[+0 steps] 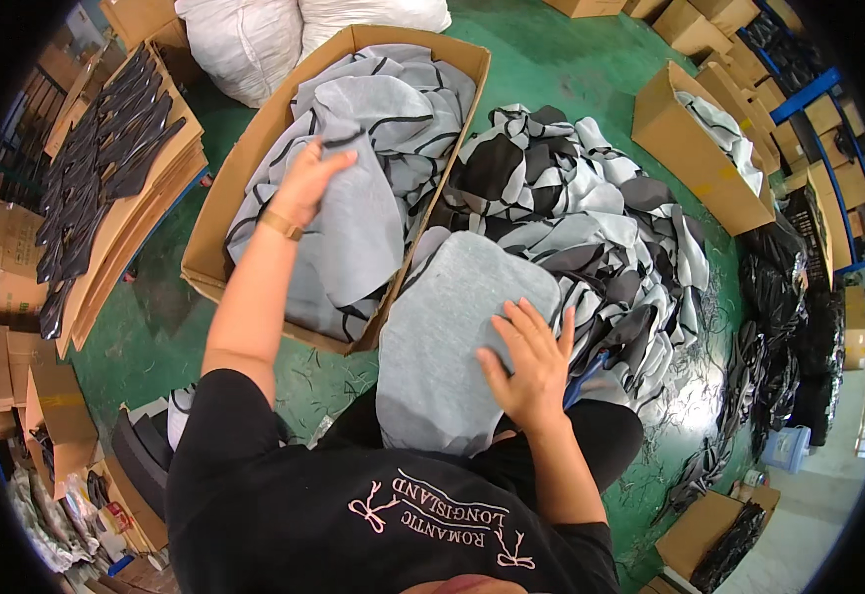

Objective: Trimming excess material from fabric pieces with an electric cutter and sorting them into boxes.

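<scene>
Grey fabric panel (452, 317) lies on lap (606, 438), right hand (533, 374) resting open on it; left hand (308, 183) grasps another panel (363, 238) over cardboard box (229, 193). Floor (541, 54) is green. Shirt (284, 510) bears white lettering (452, 510); carton (6, 238) print appears illegible.

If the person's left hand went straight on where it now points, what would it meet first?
The left hand would probably first meet the heaped black-edged grey fabric pieces inside the cardboard box; exact depth is unclear.
</scene>
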The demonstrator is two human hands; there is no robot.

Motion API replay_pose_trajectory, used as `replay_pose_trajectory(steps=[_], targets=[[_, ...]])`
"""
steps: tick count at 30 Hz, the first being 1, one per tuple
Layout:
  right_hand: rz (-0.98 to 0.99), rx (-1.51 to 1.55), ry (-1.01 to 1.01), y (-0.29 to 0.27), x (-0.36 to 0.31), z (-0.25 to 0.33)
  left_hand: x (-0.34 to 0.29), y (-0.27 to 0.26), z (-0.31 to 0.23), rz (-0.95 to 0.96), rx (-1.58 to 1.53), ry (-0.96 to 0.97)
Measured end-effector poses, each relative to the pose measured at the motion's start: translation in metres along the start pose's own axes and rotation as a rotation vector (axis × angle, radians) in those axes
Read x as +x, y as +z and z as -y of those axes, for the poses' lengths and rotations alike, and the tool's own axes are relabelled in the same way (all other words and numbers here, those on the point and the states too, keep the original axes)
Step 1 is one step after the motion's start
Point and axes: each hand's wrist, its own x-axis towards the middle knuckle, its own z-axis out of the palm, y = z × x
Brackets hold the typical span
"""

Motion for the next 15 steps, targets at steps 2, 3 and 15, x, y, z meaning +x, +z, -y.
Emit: replay_pose_trajectory(steps=[2,3,15], targets=[[-0.092,0.140,0.038,-0.012,0.003,0.006,-0.058,0.033,-0.063,0.064,-0.083,-0.041],[-0.183,0.284,0.063,-0.015,0.004,0.010,-0.085,0.047,-0.073,0.068,-0.077,-0.044],[0.118,2.070,0.836,-0.014,-0.023,0.057,-0.215,0.074,-0.006,0.466,-0.644,0.174]])
